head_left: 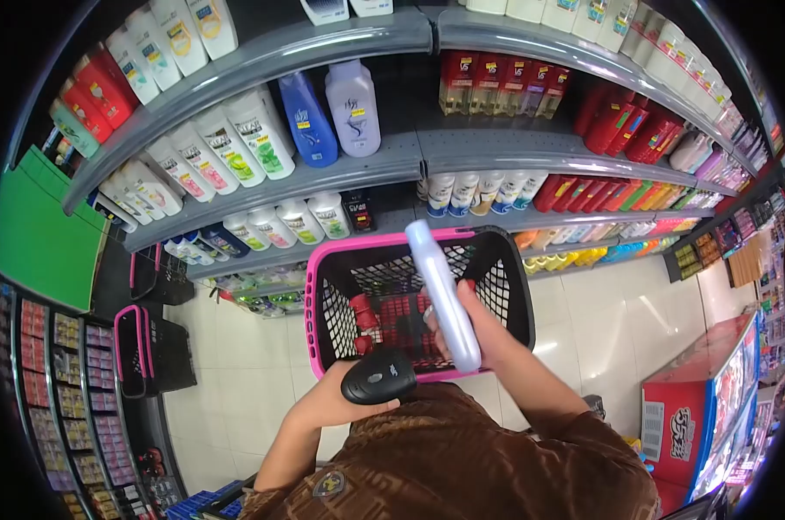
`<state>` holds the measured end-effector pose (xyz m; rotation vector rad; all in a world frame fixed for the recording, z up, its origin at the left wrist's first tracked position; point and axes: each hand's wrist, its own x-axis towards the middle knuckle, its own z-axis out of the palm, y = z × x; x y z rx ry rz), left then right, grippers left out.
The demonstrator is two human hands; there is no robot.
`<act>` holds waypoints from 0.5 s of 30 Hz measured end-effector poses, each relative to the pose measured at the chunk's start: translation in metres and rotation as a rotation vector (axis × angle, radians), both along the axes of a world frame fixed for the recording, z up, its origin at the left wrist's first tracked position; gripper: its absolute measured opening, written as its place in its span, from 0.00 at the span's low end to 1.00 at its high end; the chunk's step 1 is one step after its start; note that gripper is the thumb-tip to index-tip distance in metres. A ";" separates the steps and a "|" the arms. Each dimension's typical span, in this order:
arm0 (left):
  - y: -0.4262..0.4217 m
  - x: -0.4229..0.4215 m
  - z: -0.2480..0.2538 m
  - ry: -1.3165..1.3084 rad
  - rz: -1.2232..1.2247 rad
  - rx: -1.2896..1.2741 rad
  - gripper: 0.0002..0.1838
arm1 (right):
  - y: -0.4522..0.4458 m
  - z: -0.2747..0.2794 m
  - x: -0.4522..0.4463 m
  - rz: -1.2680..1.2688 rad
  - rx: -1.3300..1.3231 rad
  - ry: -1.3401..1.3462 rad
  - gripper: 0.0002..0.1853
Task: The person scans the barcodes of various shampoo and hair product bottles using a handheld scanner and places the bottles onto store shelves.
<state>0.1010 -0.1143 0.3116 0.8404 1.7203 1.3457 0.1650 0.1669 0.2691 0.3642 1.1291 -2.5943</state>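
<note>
My left hand (324,399) is closed round a black handheld barcode scanner (377,378), held at the near edge of the basket. In my right hand (486,331) is a pale lavender bottle (442,295), seen edge-on and tilted, its top toward the shelves. The bottle is over the black shopping basket (507,303) with a pink rim, which sits in front of my body. Inside the basket are several red items (365,317), partly hidden by the mesh shadow and my hands. The right fingers behind the bottle are partly hidden.
Curved shelves (349,180) ahead hold shampoo bottles, among them a blue bottle (309,121) and a lavender bottle (354,108). More pink-rimmed baskets (171,351) stand at left on the tiled floor (236,381). A red display box (680,425) stands at right.
</note>
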 end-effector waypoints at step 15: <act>0.009 0.060 0.000 -0.132 0.392 0.002 0.18 | 0.134 0.094 -0.251 -0.141 0.470 0.361 0.22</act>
